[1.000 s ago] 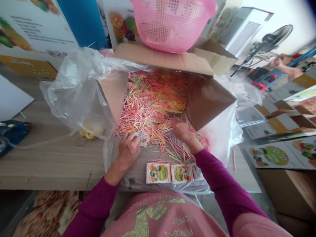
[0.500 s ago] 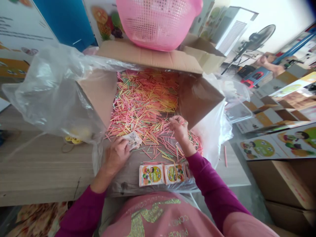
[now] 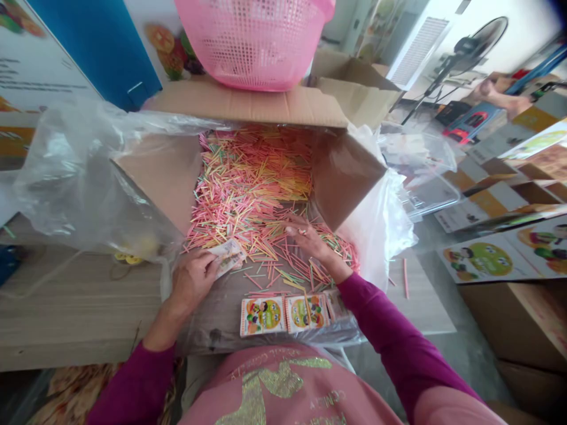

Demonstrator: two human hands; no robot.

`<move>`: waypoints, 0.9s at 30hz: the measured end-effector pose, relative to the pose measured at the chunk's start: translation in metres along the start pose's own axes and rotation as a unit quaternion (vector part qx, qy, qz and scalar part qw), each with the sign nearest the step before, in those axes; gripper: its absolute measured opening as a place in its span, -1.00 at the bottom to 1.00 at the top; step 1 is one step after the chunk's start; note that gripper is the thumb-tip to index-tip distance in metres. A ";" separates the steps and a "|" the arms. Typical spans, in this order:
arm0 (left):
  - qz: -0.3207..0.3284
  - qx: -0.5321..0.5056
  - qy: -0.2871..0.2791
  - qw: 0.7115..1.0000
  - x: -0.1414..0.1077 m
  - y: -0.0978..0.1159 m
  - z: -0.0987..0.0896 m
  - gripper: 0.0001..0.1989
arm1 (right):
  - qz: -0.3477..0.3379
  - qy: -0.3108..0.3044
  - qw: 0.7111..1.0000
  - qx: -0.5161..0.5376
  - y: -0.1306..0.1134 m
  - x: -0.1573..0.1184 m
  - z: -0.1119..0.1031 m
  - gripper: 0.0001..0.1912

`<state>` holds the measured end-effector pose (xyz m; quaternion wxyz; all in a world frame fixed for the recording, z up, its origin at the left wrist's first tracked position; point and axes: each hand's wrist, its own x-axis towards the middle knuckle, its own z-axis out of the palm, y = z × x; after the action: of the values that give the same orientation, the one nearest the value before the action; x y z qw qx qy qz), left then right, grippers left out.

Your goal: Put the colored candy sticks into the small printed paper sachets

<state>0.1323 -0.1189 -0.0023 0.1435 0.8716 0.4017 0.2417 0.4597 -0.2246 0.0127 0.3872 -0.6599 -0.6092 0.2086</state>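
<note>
My left hand (image 3: pixel 192 278) is closed on a small pale printed packet (image 3: pixel 228 258) at the near left edge of a heap of thin coloured sticks (image 3: pixel 248 195). The sticks are pink, yellow, orange and green, and lie in a cardboard box lying open toward me. Over the loose sticks at the right, my right hand (image 3: pixel 312 241) has its fingers stretched out and apart; I make out nothing held in it. Close to my body, several printed packets (image 3: pixel 264 314) lie in a row, with a yellow stick across one of them.
Clear plastic sheeting (image 3: pixel 88 171) hangs over the box's sides. A pink basket (image 3: pixel 257 47) sits behind the box's upper flap (image 3: pixel 248 106). To the right are a clear plastic bin (image 3: pixel 427 195), printed cartons (image 3: pixel 482 257) and a standing fan (image 3: pixel 476 44). Another person's arm shows far right.
My right hand has gone from curled fingers to stretched ones, reaching left over the sticks. My left hand still holds the packet, now tilted more. The whole view has shifted slightly.
</note>
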 end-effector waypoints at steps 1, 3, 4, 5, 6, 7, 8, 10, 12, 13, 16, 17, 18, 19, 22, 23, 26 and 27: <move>-0.009 -0.038 0.026 0.999 0.003 0.001 -0.001 -0.72 | 0.002 0.042 0.994 0.101 -0.002 0.001 -0.002 -0.46; -0.030 -0.121 0.069 0.990 0.007 0.009 -0.002 -0.75 | 0.028 0.123 0.948 0.294 -0.007 0.003 -0.006 -0.48; -0.039 -0.162 0.078 0.983 0.009 0.017 0.000 -0.77 | 0.041 0.147 0.919 0.364 -0.011 0.004 -0.007 -0.50; -0.046 -0.200 0.076 0.976 0.011 0.027 0.003 -0.79 | 0.054 0.162 0.891 0.420 -0.015 0.003 -0.007 -0.53; -0.049 -0.236 0.070 0.968 0.012 0.038 0.007 -0.80 | 0.065 0.167 0.867 0.465 -0.020 0.002 -0.007 -0.56; -0.049 -0.268 0.059 0.960 0.013 0.050 0.012 -0.81 | 0.073 0.163 0.848 0.499 -0.027 -0.001 -0.006 -0.60; -0.046 -0.296 0.048 0.953 0.014 0.061 0.017 -0.81 | 0.075 0.153 0.835 0.523 -0.035 -0.003 -0.004 -0.62; -0.044 -0.343 0.027 0.938 0.014 0.080 0.029 -0.78 | 0.063 0.135 0.826 0.543 -0.052 -0.009 0.001 -0.61; -0.051 -0.378 0.008 0.924 0.012 0.090 0.038 -0.74 | 0.044 0.116 0.840 0.529 -0.070 -0.012 0.008 -0.52; -0.055 -0.391 0.000 0.919 0.011 0.092 0.040 -0.73 | 0.038 0.102 0.853 0.511 -0.078 -0.012 0.012 -0.45; -0.058 -0.416 -0.011 0.908 0.007 0.091 0.040 -0.71 | 0.031 0.039 0.892 0.448 -0.093 -0.012 0.024 -0.31; -0.054 -0.422 -0.013 0.905 0.006 0.089 0.039 -0.72 | 0.027 0.019 0.905 0.424 -0.096 -0.012 0.028 -0.29; -0.048 -0.427 -0.011 0.903 0.005 0.087 0.038 -0.72 | 0.021 0.003 0.918 0.396 -0.097 -0.012 0.032 -0.29; -0.041 -0.431 -0.006 0.902 0.004 0.085 0.038 -0.73 | 0.013 -0.008 0.931 0.366 -0.099 -0.012 0.035 -0.29; -0.017 -0.439 0.018 0.898 0.002 0.079 0.040 -0.76 | -0.030 -0.053 0.957 0.284 -0.099 -0.012 0.040 -0.35; -0.014 -0.444 0.025 0.896 0.001 0.076 0.042 -0.76 | -0.048 -0.075 0.959 0.268 -0.098 -0.011 0.041 -0.38; -0.033 -0.477 0.021 0.878 -0.003 0.069 0.046 -0.78 | -0.068 -0.114 0.951 0.280 -0.095 -0.008 0.044 -0.50; -0.050 -0.496 0.011 0.867 -0.003 0.068 0.047 -0.79 | -0.061 -0.107 0.944 0.305 -0.095 -0.007 0.045 -0.48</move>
<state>0.1986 -0.1674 -0.0132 0.5638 0.6617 0.2738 0.4114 0.3636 -0.2240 0.0558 0.5140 -0.4459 -0.5934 0.4300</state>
